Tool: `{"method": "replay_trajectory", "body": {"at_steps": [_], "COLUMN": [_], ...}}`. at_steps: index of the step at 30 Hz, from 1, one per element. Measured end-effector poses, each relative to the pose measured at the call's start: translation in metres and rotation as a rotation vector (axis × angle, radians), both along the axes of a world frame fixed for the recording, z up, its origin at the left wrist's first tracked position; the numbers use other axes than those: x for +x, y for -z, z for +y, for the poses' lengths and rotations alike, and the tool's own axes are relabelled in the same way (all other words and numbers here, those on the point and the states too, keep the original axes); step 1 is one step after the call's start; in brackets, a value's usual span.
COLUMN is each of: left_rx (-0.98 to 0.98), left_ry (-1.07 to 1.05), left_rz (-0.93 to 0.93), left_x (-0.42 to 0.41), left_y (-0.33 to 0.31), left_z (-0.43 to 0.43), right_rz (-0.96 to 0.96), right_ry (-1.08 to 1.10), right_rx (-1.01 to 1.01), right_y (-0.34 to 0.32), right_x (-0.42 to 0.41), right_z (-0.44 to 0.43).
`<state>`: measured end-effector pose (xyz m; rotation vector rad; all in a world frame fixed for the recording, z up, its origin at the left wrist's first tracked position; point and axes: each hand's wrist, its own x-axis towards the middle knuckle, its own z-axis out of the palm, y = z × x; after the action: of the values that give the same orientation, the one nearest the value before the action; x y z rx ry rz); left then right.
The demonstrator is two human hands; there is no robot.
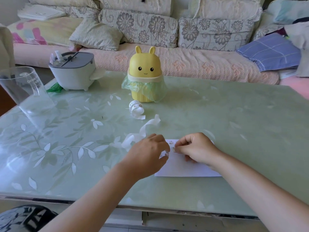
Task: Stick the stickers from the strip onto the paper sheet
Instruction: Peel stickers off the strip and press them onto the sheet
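My right hand (197,148) pinches one small sticker (174,149) between thumb and fingertips, held low over the paper sheet (187,170) near its far left corner. My left hand (148,153) is over the sheet's left edge with the fingers curled down. Whether they grip the end of the strip (145,128) or only steady the sheet, I cannot tell.

A few placed stickers (170,142) sit by that far left corner, and most of the sheet nearer to me is bare white. From the sheet's left edge the strip trails away as empty white backing, curling toward its roll (136,107), which lies well beyond the sheet and shows printed stickers.

I judge the job early: a handful are stuck, this one is about to go down, and the roll is left to work through.
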<state>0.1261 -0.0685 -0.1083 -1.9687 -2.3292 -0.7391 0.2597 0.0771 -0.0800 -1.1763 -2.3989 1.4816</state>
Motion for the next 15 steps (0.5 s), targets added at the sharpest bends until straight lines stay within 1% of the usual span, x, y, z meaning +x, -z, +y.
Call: {"method": "replay_trajectory", "body": {"at_steps": [3, 9, 15], "left_rx": [-0.077, -0.105, -0.123], "left_ry": [0.014, -0.063, -0.066], "left_rz": [0.003, -0.043, -0.058], "left_x": [0.001, 0.001, 0.003], "left_y": [0.007, 0.017, 0.018], "left_z": [0.0, -0.001, -0.004], "right_rz": [-0.004, -0.022, -0.062], "right_ry": [-0.019, -0.065, -0.067], "right_rx": [0.004, 0.037, 0.073], "right_y": [0.0, 0.003, 0.008], "right_x": [0.005, 0.002, -0.002], "right_z": [0.002, 0.002, 0.003]}}
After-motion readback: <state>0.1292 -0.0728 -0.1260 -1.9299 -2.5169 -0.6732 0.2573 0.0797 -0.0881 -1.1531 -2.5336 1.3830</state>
